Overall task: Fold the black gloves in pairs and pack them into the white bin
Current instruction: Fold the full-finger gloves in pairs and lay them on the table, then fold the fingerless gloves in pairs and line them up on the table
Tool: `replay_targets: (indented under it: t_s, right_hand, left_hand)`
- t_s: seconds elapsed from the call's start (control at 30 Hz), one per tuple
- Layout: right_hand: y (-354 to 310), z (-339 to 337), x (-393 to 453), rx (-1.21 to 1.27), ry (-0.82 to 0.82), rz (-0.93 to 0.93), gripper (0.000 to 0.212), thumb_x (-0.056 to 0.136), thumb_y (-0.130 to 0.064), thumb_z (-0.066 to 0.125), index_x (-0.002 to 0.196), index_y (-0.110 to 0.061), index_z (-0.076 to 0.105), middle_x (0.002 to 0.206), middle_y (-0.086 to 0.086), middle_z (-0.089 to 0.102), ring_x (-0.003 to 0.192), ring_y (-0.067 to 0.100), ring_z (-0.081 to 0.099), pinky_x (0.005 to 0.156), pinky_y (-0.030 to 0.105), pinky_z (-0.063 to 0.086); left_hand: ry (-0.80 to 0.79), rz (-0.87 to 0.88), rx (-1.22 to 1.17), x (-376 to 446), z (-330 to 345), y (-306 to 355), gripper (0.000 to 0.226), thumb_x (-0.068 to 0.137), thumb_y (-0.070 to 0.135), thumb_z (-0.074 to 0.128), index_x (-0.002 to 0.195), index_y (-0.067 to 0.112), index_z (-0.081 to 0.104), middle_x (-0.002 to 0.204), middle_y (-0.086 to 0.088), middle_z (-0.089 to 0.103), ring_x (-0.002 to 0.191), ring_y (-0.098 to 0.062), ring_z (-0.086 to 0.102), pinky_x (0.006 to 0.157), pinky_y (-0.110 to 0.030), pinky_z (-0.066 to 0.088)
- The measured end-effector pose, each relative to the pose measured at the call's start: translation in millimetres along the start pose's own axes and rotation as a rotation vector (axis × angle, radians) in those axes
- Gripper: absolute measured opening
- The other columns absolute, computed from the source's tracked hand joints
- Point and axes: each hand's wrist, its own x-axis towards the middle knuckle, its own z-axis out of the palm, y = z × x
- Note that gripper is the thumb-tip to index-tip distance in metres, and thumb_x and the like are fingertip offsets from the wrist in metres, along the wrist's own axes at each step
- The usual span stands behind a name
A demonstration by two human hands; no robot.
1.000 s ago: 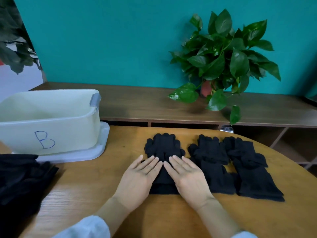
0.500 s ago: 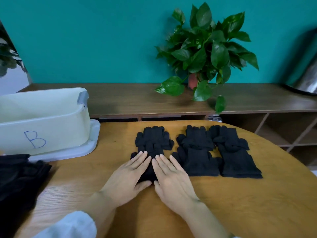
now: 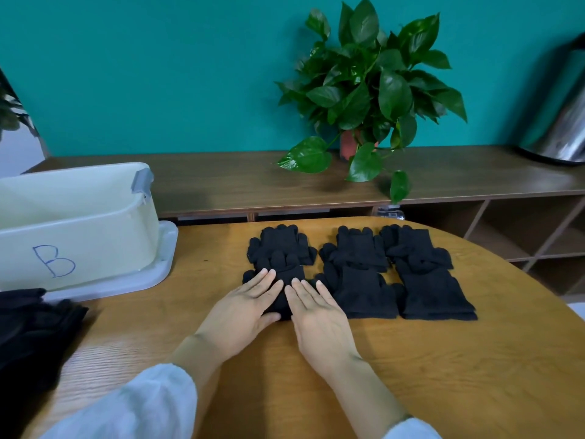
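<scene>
An office-like or staged indoor room. A rounded wooden table (image 3: 443,359) stands before a teal wall (image 3: 158,74). Behind the table runs a low wooden shelf unit (image 3: 221,182) with open cubbies, holding a potted green plant (image 3: 370,87) and a shiny metal container (image 3: 566,128) to the plant's right.

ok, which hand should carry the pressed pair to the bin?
Left. The bin sits on the left hand's side of the pair; the right hand would have to cross over.

A leafy potted plant (image 3: 367,87) stands on the wooden sideboard (image 3: 221,182), a steel vessel (image 3: 563,122) at its right end.
</scene>
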Motion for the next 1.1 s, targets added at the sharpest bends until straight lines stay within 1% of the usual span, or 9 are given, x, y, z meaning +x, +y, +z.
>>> replay_targets:
  t_s: [0.17,0.2,0.3,0.43,0.5,0.57,0.63,0.73,1.1]
  right_hand:
    - [-3,-4,1,-0.001,-0.044,0.035,0.065,0.058,-0.016,0.090,0.118,-0.007,0.069,0.121,0.011,0.068,0.113,0.019,0.065,0.101,0.040,0.049]
    - [-4,-6,0,-0.006,-0.059,0.038,0.067,0.057,-0.016,0.091,0.119,-0.006,0.069,0.121,0.012,0.067,0.114,0.019,0.064,0.101,0.040,0.048]
    - [-9,-18,-3,-0.028,-0.065,0.025,0.071,0.059,-0.019,0.090,0.124,-0.005,0.065,0.125,0.013,0.065,0.118,0.020,0.062,0.103,0.039,0.043]
    - [-21,-37,-15,-0.035,-0.069,0.024,0.066,0.070,-0.024,0.085,0.128,-0.004,0.062,0.130,0.013,0.062,0.122,0.020,0.059,0.106,0.037,0.039]
    - [-33,-50,-26,-0.020,-0.127,0.014,0.063,0.087,-0.025,0.070,0.142,-0.003,0.047,0.145,0.014,0.048,0.136,0.021,0.045,0.114,0.033,0.021]
    - [-46,-61,-36,0.017,-0.193,-0.020,0.060,0.102,-0.027,0.045,0.153,-0.007,0.020,0.160,0.011,0.021,0.149,0.018,0.018,0.116,0.028,0.000]
    - [-63,-71,-46,0.034,-0.234,-0.035,0.060,0.106,-0.030,0.032,0.155,-0.010,0.006,0.163,0.007,0.007,0.150,0.015,0.005,0.115,0.025,-0.008]
    - [-93,-81,-56,0.044,-0.218,-0.064,0.060,0.106,-0.032,0.030,0.156,-0.011,0.003,0.164,0.005,0.005,0.150,0.014,0.003,0.116,0.025,-0.007]
    - [-209,-90,-52,0.060,-0.249,-0.243,0.059,0.106,-0.035,0.025,0.156,-0.012,0.002,0.164,0.004,0.003,0.150,0.011,0.003,0.111,0.022,-0.011]
  left_hand:
    - [-0.020,0.046,0.056,-2,-1,-3,0.100,0.068,0.080,-0.026,0.151,0.027,-0.007,0.157,0.008,-0.015,0.142,-0.005,-0.022,0.110,-0.020,-0.021]
    - [-0.012,0.034,0.052,-6,0,-2,0.101,0.066,0.081,-0.028,0.150,0.027,-0.010,0.157,0.007,-0.017,0.143,-0.007,-0.023,0.109,-0.020,-0.022]
    - [0.052,-0.027,-0.001,-23,-7,2,0.089,0.076,0.076,-0.016,0.150,0.026,-0.014,0.159,0.006,-0.018,0.145,-0.007,-0.023,0.111,-0.019,-0.019]
    - [0.055,-0.086,-0.006,-63,-16,8,0.096,0.077,0.075,-0.014,0.154,0.018,-0.008,0.162,0.001,-0.011,0.147,-0.010,-0.017,0.115,-0.022,-0.013]
    - [0.040,-0.115,0.000,-90,-19,12,0.099,0.076,0.075,-0.015,0.155,0.016,-0.009,0.162,0.000,-0.011,0.147,-0.009,-0.018,0.114,-0.021,-0.014]
    - [0.041,-0.138,-0.009,-118,-25,18,0.100,0.076,0.075,-0.014,0.155,0.014,-0.008,0.163,-0.001,-0.011,0.146,-0.007,-0.018,0.113,-0.020,-0.015]
    - [0.037,-0.163,0.002,-147,-31,24,0.094,0.081,0.073,-0.009,0.155,0.014,-0.008,0.163,0.000,-0.011,0.147,-0.008,-0.017,0.115,-0.021,-0.014]
    - [0.047,-0.210,0.033,-186,-42,28,0.084,0.090,0.066,0.005,0.155,0.015,-0.006,0.163,-0.001,-0.009,0.148,-0.009,-0.014,0.117,-0.022,-0.010]
    - [0.189,-0.335,0.040,-309,-58,-34,0.075,0.095,0.057,0.012,0.156,0.014,0.009,0.163,0.002,0.000,0.149,-0.008,-0.006,0.122,-0.027,-0.004]
